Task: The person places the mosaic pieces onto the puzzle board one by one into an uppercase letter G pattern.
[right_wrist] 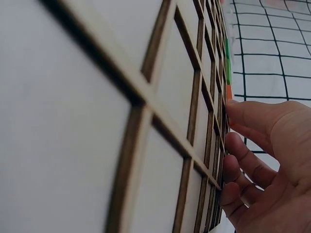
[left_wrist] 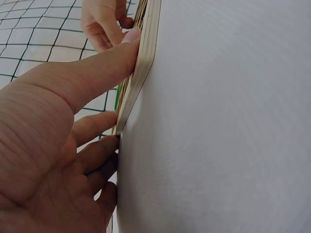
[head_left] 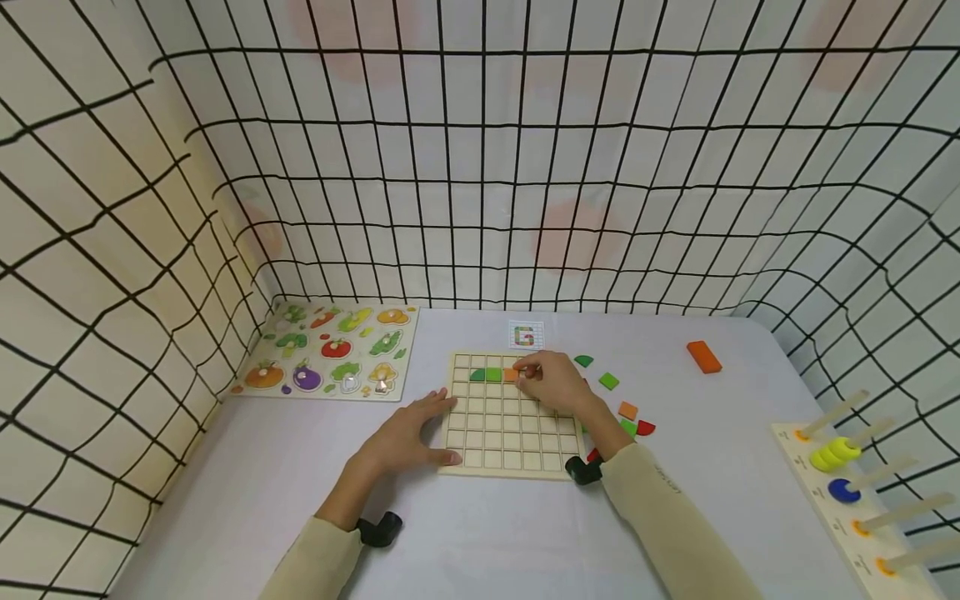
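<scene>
A wooden grid board (head_left: 487,437) lies on the table. In its upper rows sit a green quarter-round tile (head_left: 477,376), a green square tile (head_left: 493,375) and an orange tile (head_left: 510,375). My right hand (head_left: 555,383) reaches over the board and pinches at the orange tile with thumb and forefinger; the fingertips partly cover it. In the right wrist view, orange (right_wrist: 229,92) shows right at the thumb tip. My left hand (head_left: 408,433) touches the board's left edge with thumb and fingers spread, as the left wrist view shows along the wooden rim (left_wrist: 146,58).
A small pattern card (head_left: 527,335) lies behind the board. Loose tiles (head_left: 628,411) in green, orange and red are scattered at its right. A vegetable puzzle (head_left: 330,354) is at left, an orange block (head_left: 703,357) and peg stand (head_left: 836,508) at right. Black wire mesh (head_left: 483,179) surrounds the table.
</scene>
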`<state>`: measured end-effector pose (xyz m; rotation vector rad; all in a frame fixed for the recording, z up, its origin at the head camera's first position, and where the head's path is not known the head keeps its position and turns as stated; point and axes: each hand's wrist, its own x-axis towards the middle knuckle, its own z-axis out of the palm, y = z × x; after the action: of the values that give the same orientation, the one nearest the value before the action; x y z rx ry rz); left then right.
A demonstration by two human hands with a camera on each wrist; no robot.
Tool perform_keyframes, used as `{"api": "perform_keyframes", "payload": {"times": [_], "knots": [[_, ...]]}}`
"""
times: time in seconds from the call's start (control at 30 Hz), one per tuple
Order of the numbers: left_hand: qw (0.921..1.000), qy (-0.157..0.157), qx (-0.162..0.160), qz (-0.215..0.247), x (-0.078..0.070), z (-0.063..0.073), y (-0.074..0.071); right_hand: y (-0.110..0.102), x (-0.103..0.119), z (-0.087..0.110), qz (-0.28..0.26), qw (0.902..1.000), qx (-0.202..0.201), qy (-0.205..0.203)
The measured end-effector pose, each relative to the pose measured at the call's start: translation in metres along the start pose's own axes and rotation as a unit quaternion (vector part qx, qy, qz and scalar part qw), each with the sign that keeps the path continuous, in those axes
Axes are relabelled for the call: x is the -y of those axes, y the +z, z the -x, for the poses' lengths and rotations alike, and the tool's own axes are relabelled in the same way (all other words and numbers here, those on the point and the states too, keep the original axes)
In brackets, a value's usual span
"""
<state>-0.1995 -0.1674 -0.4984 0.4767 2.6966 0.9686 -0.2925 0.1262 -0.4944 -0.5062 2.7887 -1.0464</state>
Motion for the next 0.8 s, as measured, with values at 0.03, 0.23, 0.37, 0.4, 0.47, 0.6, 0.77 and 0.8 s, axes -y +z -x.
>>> {"api": "perform_keyframes", "payload": {"times": [0.03, 0.23, 0.37, 0.4, 0.47, 0.6, 0.77, 0.8], "knots": [[1.0000, 0.000, 0.000, -0.001, -0.0003, 0.0001, -0.0003, 0.0000, 0.0005, -0.0001, 0.001, 1.0000, 0.001, -0.002], [1.0000, -0.002, 0.001, 0.000, -0.0015, 0.0006, -0.0010, 0.0017, -0.0005, -0.0011, 0.005, 1.0000, 0.002, -0.006], [1.0000, -0.003, 0.002, 0.001, -0.0022, 0.0006, -0.0009, 0.0027, -0.0016, -0.0020, 0.005, 1.0000, 0.003, -0.005], [1.0000, -0.003, 0.002, 0.001, -0.0024, 0.0006, -0.0009, 0.0027, -0.0015, -0.0019, 0.006, 1.0000, 0.003, -0.004], [1.0000, -0.002, 0.002, -0.002, -0.0027, 0.0006, -0.0010, 0.0028, -0.0013, -0.0019, 0.005, 1.0000, 0.001, -0.002], [1.0000, -0.003, 0.001, -0.007, -0.0025, -0.0002, -0.0010, 0.0032, -0.0007, -0.0015, 0.002, 1.0000, -0.002, 0.000], [1.0000, -0.007, 0.000, -0.004, -0.0018, -0.0008, -0.0002, 0.0032, -0.0027, -0.0004, -0.012, 0.9999, 0.003, 0.002], [1.0000, -0.006, 0.001, -0.002, -0.0016, -0.0008, 0.0000, 0.0029, -0.0037, 0.0001, -0.019, 0.9998, 0.005, 0.002]]}}
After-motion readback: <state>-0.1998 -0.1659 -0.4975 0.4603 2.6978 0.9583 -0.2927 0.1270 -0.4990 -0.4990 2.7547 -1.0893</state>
